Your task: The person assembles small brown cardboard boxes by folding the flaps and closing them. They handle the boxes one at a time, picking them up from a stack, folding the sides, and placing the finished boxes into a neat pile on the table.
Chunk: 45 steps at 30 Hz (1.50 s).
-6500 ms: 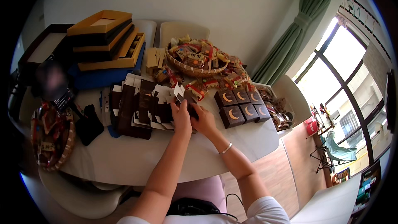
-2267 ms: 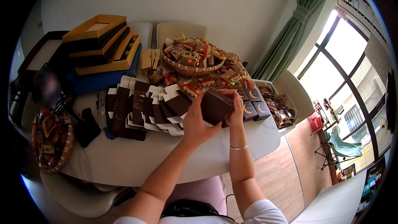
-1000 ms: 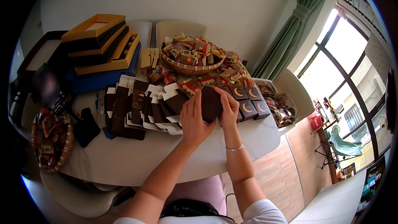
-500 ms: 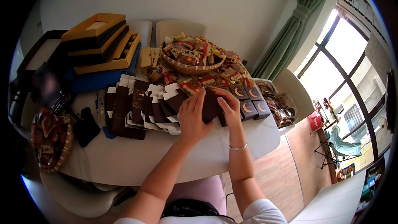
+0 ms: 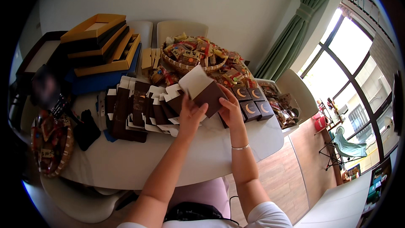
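Between my two hands, above the white table, is a small dark brown cardboard box [image 5: 208, 97] with its pale lid flap raised. My left hand [image 5: 191, 112] grips its left side, thumb across the front. On the right side my right hand [image 5: 231, 107] holds it, fingers round the edge. Left of my hands lies a row of flattened brown boxes [image 5: 137, 105] with white flaps, overlapping one another. To the right stand several closed dark boxes [image 5: 252, 109] with a gold crescent on top. Behind the held box, wrapped pastries [image 5: 232, 76] are scattered on the table.
A woven basket [image 5: 192, 66] heaped with wrapped pastries stands at the back. Yellow and black trays [image 5: 99, 40] are stacked at the far left. A second basket [image 5: 52, 143] sits at the left edge, near a black pouch [image 5: 87, 128]. A clear bin [image 5: 287, 122] of packets stands right.
The brown box has turned in my hands, and its pale flap now stands raised where only dark sides showed before. My left hand has shifted its grip to the box's left side.
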Tool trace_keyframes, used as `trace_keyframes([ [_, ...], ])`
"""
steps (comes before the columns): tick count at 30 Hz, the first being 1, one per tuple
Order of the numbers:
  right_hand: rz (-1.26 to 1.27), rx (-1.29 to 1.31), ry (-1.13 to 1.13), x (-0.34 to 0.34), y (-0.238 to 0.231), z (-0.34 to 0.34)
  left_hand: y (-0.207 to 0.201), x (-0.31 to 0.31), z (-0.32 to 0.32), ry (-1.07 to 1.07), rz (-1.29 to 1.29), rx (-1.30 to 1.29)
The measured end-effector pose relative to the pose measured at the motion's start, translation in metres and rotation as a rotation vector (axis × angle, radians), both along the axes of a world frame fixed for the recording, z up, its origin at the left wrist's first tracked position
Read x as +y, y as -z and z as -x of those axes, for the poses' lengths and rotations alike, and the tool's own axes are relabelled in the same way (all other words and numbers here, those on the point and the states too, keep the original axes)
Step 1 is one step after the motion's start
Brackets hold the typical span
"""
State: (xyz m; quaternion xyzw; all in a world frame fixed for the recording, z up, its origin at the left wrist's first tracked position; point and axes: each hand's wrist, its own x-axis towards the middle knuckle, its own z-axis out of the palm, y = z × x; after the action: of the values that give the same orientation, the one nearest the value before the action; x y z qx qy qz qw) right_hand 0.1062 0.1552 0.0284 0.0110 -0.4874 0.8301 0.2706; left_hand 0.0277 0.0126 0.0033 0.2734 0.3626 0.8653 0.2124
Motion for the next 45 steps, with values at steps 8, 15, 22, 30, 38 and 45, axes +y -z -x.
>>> trace_keyframes([
  [8,-0.327,-0.218,-0.003,0.021,0.010,-0.006,0.001,-0.005,0.003,0.111,0.428,-0.014],
  [15,-0.286,-0.153,-0.008,0.012,0.007,-0.004,0.007,-0.005,0.006,0.178,0.426,-0.105],
  [22,-0.358,-0.129,-0.042,0.012,0.010,-0.005,-0.001,-0.007,0.007,0.187,0.412,-0.264],
  [30,-0.180,-0.171,-0.046,0.008,0.005,-0.012,-0.005,-0.006,-0.002,0.112,0.371,-0.146],
  [38,-0.107,-0.281,-0.002,0.015,0.014,-0.007,0.021,0.008,0.006,-0.147,0.373,0.280],
  [45,0.045,-0.250,0.127,0.014,0.017,0.001,-0.003,-0.003,-0.006,-0.476,0.356,0.577],
])
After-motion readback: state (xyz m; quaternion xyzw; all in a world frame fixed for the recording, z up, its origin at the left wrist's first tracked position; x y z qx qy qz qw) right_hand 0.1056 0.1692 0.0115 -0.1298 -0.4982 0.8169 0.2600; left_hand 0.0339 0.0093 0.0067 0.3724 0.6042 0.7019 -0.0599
